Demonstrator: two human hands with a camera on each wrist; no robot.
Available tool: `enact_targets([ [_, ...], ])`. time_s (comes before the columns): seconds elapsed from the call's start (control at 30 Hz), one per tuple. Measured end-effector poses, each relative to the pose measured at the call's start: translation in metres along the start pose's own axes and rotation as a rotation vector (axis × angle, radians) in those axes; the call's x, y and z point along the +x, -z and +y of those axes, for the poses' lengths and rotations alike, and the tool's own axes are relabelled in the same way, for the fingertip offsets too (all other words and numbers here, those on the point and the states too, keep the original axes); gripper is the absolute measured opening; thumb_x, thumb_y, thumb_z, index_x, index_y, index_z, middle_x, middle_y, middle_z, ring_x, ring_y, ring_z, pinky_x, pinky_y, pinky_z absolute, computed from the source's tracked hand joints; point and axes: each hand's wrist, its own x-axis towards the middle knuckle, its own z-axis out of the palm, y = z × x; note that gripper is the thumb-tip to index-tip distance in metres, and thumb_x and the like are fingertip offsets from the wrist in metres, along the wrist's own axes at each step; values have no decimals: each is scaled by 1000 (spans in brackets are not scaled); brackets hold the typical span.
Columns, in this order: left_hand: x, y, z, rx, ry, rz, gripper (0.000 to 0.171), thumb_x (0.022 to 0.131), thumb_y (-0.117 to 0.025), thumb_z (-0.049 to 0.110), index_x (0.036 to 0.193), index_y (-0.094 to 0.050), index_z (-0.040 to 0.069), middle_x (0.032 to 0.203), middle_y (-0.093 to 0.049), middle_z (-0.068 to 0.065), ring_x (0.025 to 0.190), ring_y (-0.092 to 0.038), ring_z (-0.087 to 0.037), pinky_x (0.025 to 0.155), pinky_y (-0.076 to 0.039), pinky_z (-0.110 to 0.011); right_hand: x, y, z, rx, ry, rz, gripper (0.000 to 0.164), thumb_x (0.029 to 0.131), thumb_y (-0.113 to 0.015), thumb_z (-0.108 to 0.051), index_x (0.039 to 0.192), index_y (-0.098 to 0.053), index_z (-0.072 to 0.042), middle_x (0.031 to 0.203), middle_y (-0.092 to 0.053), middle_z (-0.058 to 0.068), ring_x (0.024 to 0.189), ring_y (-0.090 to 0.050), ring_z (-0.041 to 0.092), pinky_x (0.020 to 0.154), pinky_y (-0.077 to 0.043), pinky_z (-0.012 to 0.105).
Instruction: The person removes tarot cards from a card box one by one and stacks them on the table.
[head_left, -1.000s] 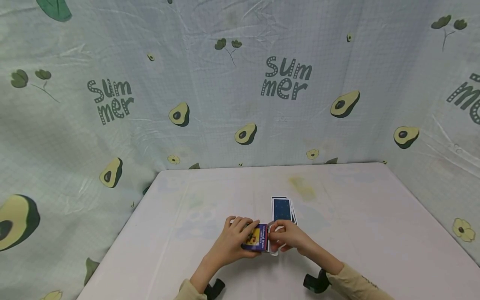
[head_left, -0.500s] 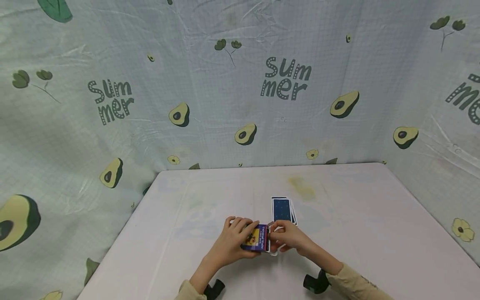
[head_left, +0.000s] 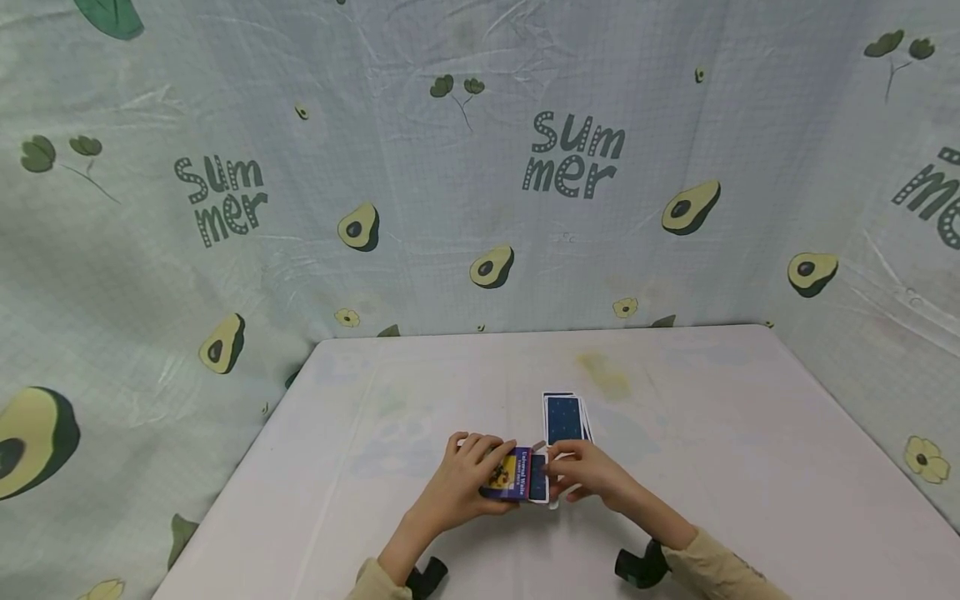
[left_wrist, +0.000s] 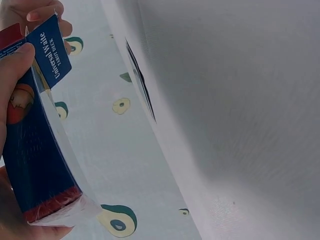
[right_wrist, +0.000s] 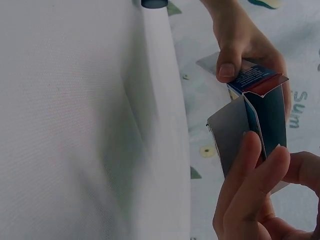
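My left hand (head_left: 467, 479) grips a tarot card box (head_left: 521, 473), purple-blue with a yellow picture, from its left side. In the left wrist view the box (left_wrist: 42, 155) shows its opened flap (left_wrist: 50, 52), lettered "Universal Waite Tarot Deck". Dark blue-backed tarot cards (head_left: 538, 479) stick partly out of the box's right end. My right hand (head_left: 592, 477) pinches their outer edge; in the right wrist view its fingertips lie against the blue cards (right_wrist: 272, 120) beside a grey flap (right_wrist: 230, 132). Just beyond the hands lies a small pile of blue-backed cards (head_left: 564, 418).
A white-covered table (head_left: 420, 383) carries everything, with a yellowish stain near its back. Around it hangs a pale curtain (head_left: 420, 183) printed with avocados and "summer". Black wrist cameras (head_left: 641, 567) sit at both wrists, close over the tabletop.
My right hand has drawn slightly to the right, and more of the blue-backed cards now shows outside the box. The left hand keeps its hold, nearly unmoved; the pile lies as before.
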Motion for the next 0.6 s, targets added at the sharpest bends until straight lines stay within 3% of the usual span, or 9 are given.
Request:
enact_targets([
  [0.6, -3, 0, -3, -7, 7, 9, 76, 61, -74, 51, 124, -50, 17, 110, -53, 3, 99, -47, -12, 91, -33, -40, -7, 11, 2, -1, 5, 26, 28, 82, -59, -21, 100, -53, 0, 90, -67, 12, 67, -66, 19, 52, -48, 25],
])
